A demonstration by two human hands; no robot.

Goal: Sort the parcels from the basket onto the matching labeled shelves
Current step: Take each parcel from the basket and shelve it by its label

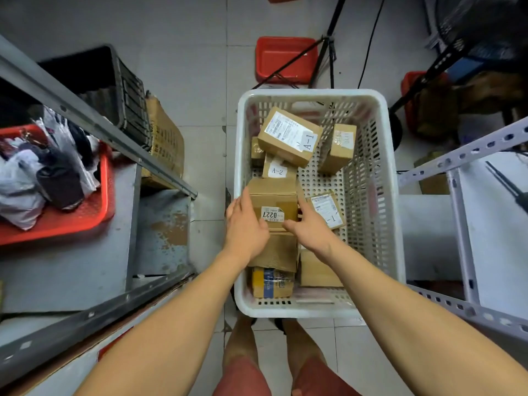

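Observation:
A white perforated basket (371, 195) stands on the tiled floor and holds several cardboard parcels. In its middle sits a brown parcel with a "0227" sticker (273, 200). My left hand (245, 227) lies against its left side, and my right hand (310, 227) lies against its right side. Both hands have fairly straight fingers, with the thumbs on the near face. Behind it lie a parcel marked A-2 (277, 170) and a tilted parcel marked A-1 (288, 135). A flat parcel ending in "-1" (327, 210) lies to the right. A yellow and blue box (271, 282) lies near my feet.
A grey metal shelf (94, 121) runs along the left, with a red basket of bagged items (57, 221) on it. A black crate (125, 95) and a large carton (165, 138) stand behind it. A white slotted shelf (471, 155) is on the right. A red stool (285, 58) and a tripod (328, 52) stand beyond the basket.

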